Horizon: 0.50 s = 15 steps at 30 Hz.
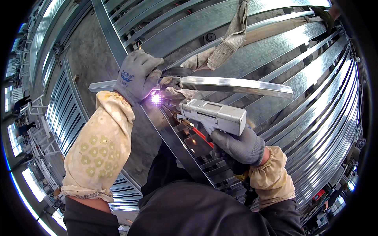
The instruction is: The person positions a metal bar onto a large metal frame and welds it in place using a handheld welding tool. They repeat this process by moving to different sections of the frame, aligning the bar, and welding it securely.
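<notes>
My left hand (138, 74), in a grey work glove, is closed over a silvery metal bar (236, 85) that lies across the frame. In my right hand (244, 145), gloved too, is a pale grey handheld welding gun (214, 115), its nozzle end pointing left. A bright violet-white welding spark (156, 97) glows just beside my left hand, at the edge of a long frame rail (167, 128). Frayed grey cloth (179, 93) hangs around the front of the gun. A red hose (202, 137) runs below it. The spark's glare hides the exact contact point.
A worn fabric strap (230, 43) lies over the metal slats (275, 55) on the far side. More slatted panels (65, 106) rest at the left. Part of another person's hand (334, 11) shows at the upper right. Beneath is a grey floor (92, 47).
</notes>
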Each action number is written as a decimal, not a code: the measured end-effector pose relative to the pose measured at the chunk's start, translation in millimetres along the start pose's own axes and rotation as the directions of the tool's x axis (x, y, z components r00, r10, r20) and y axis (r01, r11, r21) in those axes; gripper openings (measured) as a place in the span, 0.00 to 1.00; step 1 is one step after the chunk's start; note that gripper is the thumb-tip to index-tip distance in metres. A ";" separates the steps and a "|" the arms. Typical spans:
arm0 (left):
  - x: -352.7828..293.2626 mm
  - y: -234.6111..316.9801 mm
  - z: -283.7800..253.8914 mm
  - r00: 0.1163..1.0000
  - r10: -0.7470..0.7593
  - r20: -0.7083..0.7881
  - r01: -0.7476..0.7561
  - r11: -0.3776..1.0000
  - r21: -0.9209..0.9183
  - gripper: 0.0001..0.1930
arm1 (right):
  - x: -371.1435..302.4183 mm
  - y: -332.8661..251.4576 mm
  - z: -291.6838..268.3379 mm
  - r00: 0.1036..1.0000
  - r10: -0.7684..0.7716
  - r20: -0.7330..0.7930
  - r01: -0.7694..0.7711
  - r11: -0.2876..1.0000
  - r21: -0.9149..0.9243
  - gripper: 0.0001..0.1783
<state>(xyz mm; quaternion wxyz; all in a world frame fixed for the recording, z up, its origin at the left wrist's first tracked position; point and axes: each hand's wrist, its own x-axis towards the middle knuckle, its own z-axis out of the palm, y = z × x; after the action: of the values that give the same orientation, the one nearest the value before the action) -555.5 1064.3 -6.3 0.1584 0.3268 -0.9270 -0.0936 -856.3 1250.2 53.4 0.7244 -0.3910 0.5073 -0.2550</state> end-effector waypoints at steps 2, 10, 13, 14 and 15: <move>0.5 -0.2 0.1 1.000 0.000 0.005 0.000 1.000 -0.004 0.17 | -1.3 -3.1 -0.2 0.999 0.033 0.001 -0.033 0.999 0.004 0.23; -2.6 -0.8 0.4 1.000 0.004 -0.019 -0.004 1.000 -0.001 0.18 | -4.6 -9.8 0.5 0.996 0.095 -0.002 -0.095 0.995 0.024 0.22; 1.0 -0.9 2.2 1.000 0.015 -0.017 -0.015 1.000 -0.007 0.17 | -6.0 -4.8 0.3 0.999 0.049 -0.017 -0.049 0.999 0.022 0.22; 0.9 -0.4 1.5 1.000 0.016 -0.015 -0.016 1.000 -0.003 0.17 | -6.5 -3.8 -0.2 0.999 0.035 -0.013 -0.035 0.999 0.021 0.22; 0.9 0.4 0.9 1.000 0.018 -0.018 -0.018 1.000 0.000 0.17 | -7.2 -3.3 -0.6 1.000 0.020 -0.009 -0.020 1.000 0.020 0.22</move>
<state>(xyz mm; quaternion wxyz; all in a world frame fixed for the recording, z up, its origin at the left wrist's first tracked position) -556.7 1064.2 -6.8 0.1674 0.3194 -0.9284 -0.0893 -859.3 1253.7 59.8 0.7285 -0.3774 0.5119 -0.2547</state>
